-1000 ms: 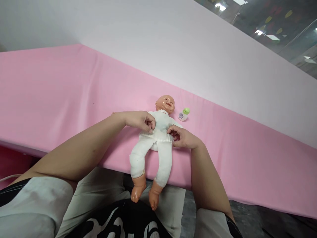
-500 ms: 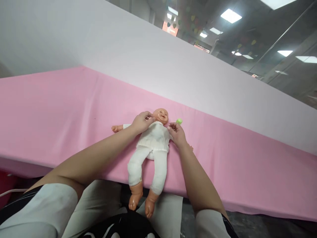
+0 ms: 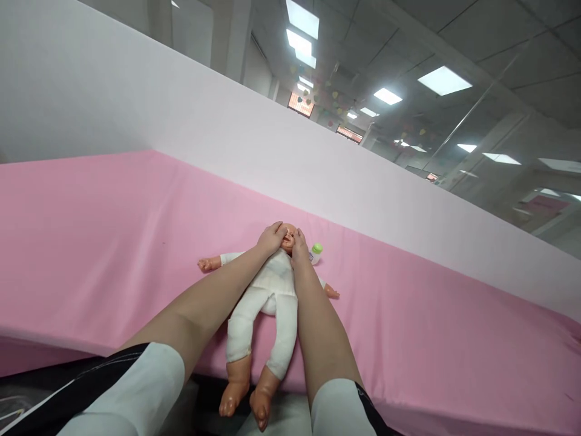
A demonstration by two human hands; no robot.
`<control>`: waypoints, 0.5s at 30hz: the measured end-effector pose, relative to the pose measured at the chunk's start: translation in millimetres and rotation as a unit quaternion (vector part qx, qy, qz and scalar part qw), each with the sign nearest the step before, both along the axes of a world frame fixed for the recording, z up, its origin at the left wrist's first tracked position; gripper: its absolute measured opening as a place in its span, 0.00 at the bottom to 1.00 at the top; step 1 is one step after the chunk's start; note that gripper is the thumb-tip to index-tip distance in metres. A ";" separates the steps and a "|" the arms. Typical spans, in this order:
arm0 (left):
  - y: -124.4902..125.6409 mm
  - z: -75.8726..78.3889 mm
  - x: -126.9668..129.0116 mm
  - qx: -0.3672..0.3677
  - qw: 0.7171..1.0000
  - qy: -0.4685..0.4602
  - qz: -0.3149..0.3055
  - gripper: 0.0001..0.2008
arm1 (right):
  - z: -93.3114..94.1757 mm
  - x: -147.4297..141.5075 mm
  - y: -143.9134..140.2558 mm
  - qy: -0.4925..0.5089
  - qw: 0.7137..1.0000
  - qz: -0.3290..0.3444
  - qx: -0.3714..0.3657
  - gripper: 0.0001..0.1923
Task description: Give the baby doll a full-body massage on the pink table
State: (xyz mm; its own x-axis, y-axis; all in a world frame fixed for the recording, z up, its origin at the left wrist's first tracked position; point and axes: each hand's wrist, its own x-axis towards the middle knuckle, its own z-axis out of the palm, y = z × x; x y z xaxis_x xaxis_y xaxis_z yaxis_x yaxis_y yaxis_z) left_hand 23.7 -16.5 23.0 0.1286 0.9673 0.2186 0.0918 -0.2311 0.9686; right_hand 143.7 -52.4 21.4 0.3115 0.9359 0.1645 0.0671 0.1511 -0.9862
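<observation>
Pink cloth (image 3: 436, 339) lies under the face-up doll (image 3: 275, 277). The left hand (image 3: 270, 240) and right hand (image 3: 299, 247) clasp the doll's head (image 3: 288, 238) between them. Near that head is a bottle (image 3: 316, 253), its label (image 3: 311, 256) too small to read.

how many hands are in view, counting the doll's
4: the person's left hand and right hand at either side of the doll's head, plus one doll hand at picture left and another doll hand at picture right.
</observation>
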 end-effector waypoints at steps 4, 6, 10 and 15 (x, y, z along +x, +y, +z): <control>5.4 -10.0 -0.2 -0.041 0.995 -0.092 -0.028 0.33 | -19.0 5.4 7.9 0.052 0.999 -0.005 0.010 0.39; 7.0 -13.4 0.8 -0.060 0.988 -0.136 -0.041 0.35 | -23.8 8.3 10.7 0.062 0.998 0.002 0.015 0.39; 10.6 -18.4 3.2 -0.076 0.977 -0.193 -0.041 0.34 | -29.6 10.1 16.1 0.072 0.997 -0.006 0.027 0.40; 15.8 -26.7 9.3 -0.074 0.976 -0.206 0.000 0.27 | -40.0 11.3 25.5 0.067 0.995 -0.048 0.048 0.33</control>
